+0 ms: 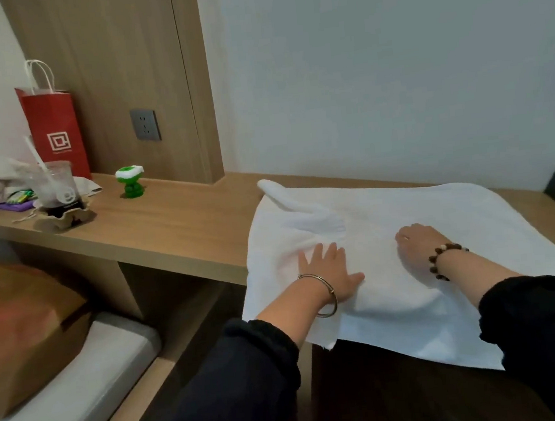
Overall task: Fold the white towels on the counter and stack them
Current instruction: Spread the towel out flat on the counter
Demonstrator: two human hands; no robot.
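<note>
Both flat-fingered and holding nothing, left hand (pixel 328 273) and right hand (pixel 417 248) press the towel (pixel 472 227) spread on the counter (pixel 177 226); its 6 o'clock edge overhangs, so smoothing toward it could drag the cloth off.

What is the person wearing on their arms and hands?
Both arms have dark sleeves. The left hand has a thin metal bangle at its wrist. The right hand has a bracelet of dark brown beads with one pale bead.
</note>
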